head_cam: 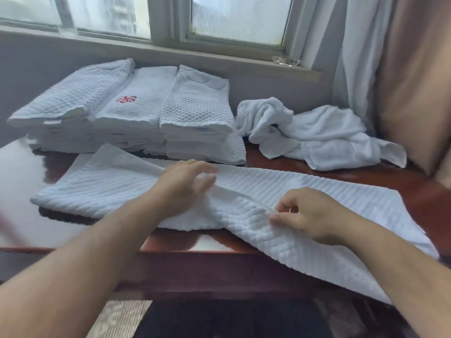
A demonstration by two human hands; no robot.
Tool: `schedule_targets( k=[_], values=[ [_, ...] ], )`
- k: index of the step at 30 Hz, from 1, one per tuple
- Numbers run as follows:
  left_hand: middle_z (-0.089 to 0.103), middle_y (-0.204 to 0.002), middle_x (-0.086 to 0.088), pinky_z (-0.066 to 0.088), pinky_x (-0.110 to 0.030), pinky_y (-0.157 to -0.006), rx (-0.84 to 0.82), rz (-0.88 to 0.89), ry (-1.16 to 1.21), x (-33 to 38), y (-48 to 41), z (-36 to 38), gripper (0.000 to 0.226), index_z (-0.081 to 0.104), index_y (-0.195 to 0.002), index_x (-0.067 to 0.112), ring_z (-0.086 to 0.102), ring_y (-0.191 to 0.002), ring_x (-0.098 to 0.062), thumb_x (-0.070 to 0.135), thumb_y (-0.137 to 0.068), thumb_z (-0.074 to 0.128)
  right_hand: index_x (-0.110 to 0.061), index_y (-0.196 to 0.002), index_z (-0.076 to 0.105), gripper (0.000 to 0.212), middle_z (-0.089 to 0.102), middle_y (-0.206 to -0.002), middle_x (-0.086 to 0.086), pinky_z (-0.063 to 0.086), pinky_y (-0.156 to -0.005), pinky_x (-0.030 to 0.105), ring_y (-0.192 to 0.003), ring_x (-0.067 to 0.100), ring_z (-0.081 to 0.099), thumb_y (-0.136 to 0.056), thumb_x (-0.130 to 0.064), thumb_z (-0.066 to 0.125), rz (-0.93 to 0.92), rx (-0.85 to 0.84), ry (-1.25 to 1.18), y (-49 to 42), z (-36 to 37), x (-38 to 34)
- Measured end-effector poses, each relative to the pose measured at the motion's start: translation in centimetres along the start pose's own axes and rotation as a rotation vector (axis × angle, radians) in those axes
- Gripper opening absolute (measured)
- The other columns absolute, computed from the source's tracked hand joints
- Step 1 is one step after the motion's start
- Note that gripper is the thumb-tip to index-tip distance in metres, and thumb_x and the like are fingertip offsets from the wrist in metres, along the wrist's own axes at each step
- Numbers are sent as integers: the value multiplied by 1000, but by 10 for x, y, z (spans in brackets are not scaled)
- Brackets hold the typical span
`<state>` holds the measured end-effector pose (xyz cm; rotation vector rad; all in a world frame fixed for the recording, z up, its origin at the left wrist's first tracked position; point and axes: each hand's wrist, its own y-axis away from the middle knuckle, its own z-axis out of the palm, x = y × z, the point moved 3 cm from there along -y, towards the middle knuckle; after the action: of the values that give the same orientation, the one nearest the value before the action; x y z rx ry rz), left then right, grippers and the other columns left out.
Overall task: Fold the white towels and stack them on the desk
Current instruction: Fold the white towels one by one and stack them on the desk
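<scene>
Towel (324, 191): spread along the near desk (419, 189), near-right corner hanging over the edge.
Left hand (185, 186): blurred over the towel's raised fold; cannot tell whether it is gripping.
Right hand (307, 215): pinches the fold's edge.
Folded towels (131, 111): 3 stacks, far left.
Crumpled towels (317, 135): far right.
</scene>
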<state>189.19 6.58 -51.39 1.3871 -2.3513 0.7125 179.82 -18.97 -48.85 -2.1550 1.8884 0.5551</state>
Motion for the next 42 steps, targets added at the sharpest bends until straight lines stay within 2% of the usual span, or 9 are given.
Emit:
schedule_targets(
  k=[3, 7, 13, 17, 21, 24, 30, 39, 42],
  values=[
    [59, -121, 21, 36, -30, -104, -125, 130, -36, 40, -1, 15, 53, 57, -132, 38, 51, -116, -3, 66, -89, 51, -24, -77, 68, 27, 66, -75, -7, 43, -63, 19, -66, -1, 56, -95, -45, 65, -34, 23, -81, -8, -8, 1],
    [64, -89, 6, 47, -38, -82, 7, 132, -56, 62, -17, 21, 25, 65, -90, 22, 60, -92, -22, 45, -97, 57, -23, -73, 60, 31, 55, -66, -13, 35, -58, 16, -61, -3, 52, -99, -40, 60, -67, 283, -109, -10, -29, -4],
    [54, -86, 5, 40, -42, -80, 197, -49, -143, 62, -40, 19, 29, 51, -78, 25, 54, -92, -25, 44, -100, 46, -24, -67, 41, 55, 42, -65, -13, 31, -55, 24, -56, 7, 39, -73, -67, 74, 116, -92, 158, 26, -18, 24],
    [59, -104, -1, 36, -46, -93, 207, -132, -345, 61, -42, 31, 30, 59, -93, 28, 51, -106, -27, 46, -102, 37, -19, -73, 45, 46, 51, -76, -6, 35, -59, 28, -66, 11, 44, -85, -57, 70, 221, -126, 276, 36, -39, 57],
    [62, -125, 6, 23, -42, -114, 70, 202, -188, 111, -39, 69, 52, 55, -129, 34, 52, -122, -18, 62, -98, 23, -15, -72, 53, 44, 59, -72, -4, 38, -60, 29, -69, 15, 52, -83, -51, 76, 154, 10, 209, 26, -62, 68],
    [63, -121, 10, 33, -39, -106, -13, 288, -238, 133, -46, 85, 53, 56, -124, 30, 53, -118, -17, 69, -93, 38, -16, -69, 60, 48, 59, -62, -7, 42, -57, 31, -60, 10, 53, -67, -56, 86, 211, 149, 118, 21, -83, 80],
    [56, -98, 6, 35, -35, -75, 58, 209, -192, 129, -63, 87, 30, 55, -94, 26, 53, -100, -21, 56, -96, 51, -17, -78, 64, 66, 63, -80, -8, 45, -64, 29, -73, 14, 58, -55, -76, 81, 589, -256, 421, 46, -103, 158],
    [49, -87, 10, 33, -40, -79, 176, 114, -129, 134, -81, 98, 23, 51, -92, 28, 53, -93, -21, 50, -98, 49, -25, -76, 53, 32, 59, -74, -8, 36, -53, 28, -66, 9, 54, -77, -46, 78, 377, 918, -6, 40, -136, 211],
    [54, -91, 5, 33, -41, -82, 233, -5, -155, 136, -89, 96, 25, 52, -94, 25, 54, -96, -23, 49, -98, 48, -22, -88, 53, 40, 56, -78, -10, 39, -61, 29, -66, 9, 53, -80, -56, 73, 527, 918, -135, 32, -131, 226]
  ],
)
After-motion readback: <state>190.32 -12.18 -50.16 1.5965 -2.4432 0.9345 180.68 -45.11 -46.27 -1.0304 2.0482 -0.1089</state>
